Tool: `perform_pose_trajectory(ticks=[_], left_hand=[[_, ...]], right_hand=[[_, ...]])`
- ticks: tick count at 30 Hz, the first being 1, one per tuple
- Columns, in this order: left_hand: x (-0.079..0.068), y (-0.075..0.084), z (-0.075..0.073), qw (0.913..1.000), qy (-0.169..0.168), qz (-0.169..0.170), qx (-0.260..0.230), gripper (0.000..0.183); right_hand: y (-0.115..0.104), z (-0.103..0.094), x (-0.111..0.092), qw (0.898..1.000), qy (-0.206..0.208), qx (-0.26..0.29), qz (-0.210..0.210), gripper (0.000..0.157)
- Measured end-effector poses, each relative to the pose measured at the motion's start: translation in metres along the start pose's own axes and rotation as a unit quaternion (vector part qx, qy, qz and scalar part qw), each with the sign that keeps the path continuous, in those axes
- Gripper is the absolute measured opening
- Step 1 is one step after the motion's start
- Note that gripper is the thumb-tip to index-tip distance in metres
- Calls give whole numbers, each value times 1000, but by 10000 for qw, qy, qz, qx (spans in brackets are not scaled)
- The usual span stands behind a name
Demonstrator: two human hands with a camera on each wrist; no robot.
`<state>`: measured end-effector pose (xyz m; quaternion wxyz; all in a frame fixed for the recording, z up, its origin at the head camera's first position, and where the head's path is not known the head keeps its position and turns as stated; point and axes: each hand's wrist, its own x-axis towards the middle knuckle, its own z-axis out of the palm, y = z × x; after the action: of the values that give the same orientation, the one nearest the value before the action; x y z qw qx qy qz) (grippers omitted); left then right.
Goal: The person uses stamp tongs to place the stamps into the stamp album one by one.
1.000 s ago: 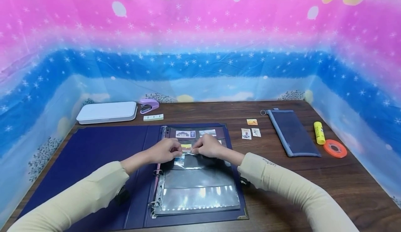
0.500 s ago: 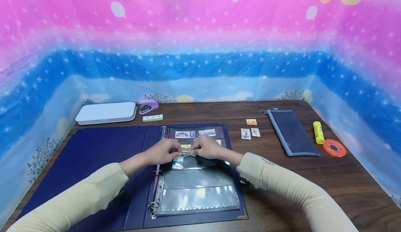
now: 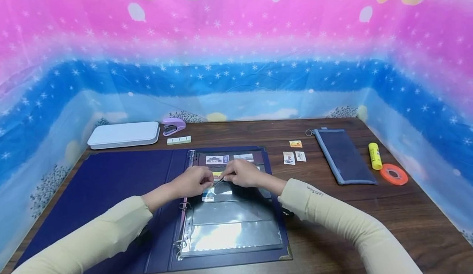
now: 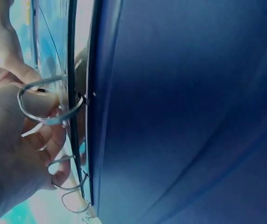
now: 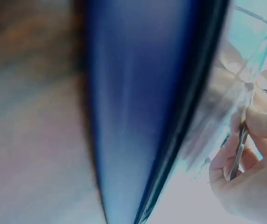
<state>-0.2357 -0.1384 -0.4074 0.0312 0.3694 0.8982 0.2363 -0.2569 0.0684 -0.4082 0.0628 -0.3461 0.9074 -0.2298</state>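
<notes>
In the head view we find the left hand nearest, its fingers curled; we cannot tell whether they grip anything. The blue stamp lies against the clear pocket page, at four o'clock from that hand; partly covered, its long axis is uncertain to us. The metal tweezers slant toward the stamp at eight o'clock, pinched by the right hand.

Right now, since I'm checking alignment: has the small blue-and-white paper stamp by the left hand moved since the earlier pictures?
Yes, slightly: in the head view, the stamp has shifted downward, closer to the nearest silver metal binder ring.
</notes>
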Motion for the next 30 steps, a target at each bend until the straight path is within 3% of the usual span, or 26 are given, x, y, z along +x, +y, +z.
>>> perform_pose_trajectory(ticks=[3, 6, 16, 22, 30], left_hand=[[0, 3, 1, 9998, -22, -177, 133, 18], [0, 3, 1, 9996, 11, -145, 262, 21], [1, 2, 0, 9991, 100, 266, 331, 18], [3, 3, 0, 9994, 0, 243, 248, 16], [8, 3, -4, 9990, -415, 155, 59, 14]], right_hand=[[6, -9, -4, 9999, 68, -139, 14, 17], [20, -22, -10, 9993, 304, -161, 126, 18], [97, -78, -53, 9853, 1017, -159, 1367, 22], [136, -106, -86, 9704, 843, -299, 2244, 26], [169, -123, -110, 9545, 468, -516, 2899, 28]])
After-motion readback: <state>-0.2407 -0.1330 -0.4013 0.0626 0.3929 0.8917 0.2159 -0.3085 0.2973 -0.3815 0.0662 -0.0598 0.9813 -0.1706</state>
